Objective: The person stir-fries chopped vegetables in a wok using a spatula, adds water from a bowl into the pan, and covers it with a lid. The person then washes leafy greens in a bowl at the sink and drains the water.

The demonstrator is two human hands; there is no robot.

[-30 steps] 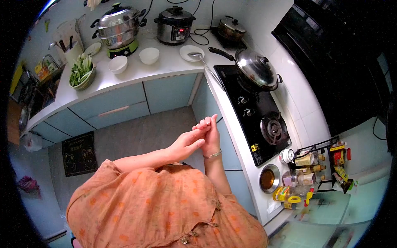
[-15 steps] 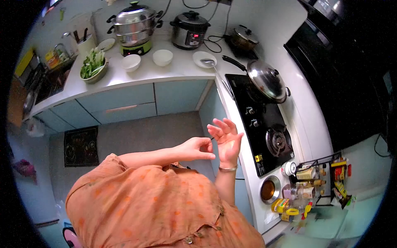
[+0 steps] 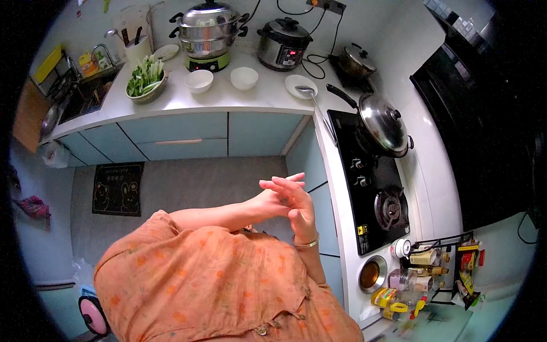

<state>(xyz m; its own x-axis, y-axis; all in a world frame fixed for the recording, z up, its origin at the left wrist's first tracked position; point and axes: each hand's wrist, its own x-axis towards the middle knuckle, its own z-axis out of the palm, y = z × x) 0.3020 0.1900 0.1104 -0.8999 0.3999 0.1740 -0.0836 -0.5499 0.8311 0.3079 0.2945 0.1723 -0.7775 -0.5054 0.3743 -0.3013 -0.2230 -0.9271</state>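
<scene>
My left hand (image 3: 266, 205) and my right hand (image 3: 301, 212) touch each other in front of my chest. The right one, with a bracelet (image 3: 306, 244) at its wrist, lies across the left with its fingers stretched out to the left. Fingertips of the left hand seem to show past it, straight; the rest of those fingers is hidden. I see no object in either hand. Below them is my orange patterned shirt (image 3: 211, 279).
A lidded wok (image 3: 379, 122) sits on the black gas stove (image 3: 373, 199) at right. Beside it are a metal bowl (image 3: 372, 273) of brown liquid and several bottles. The back counter bears a steamer (image 3: 208, 28), an electric cooker (image 3: 284, 45), white bowls (image 3: 198, 81) and a basket (image 3: 149, 96) of greens.
My hands were slightly apart, the right palm raised and the left thumb and fingers curved toward it. Now they overlap, with the right hand folded over the left. The view has shifted slightly.
</scene>
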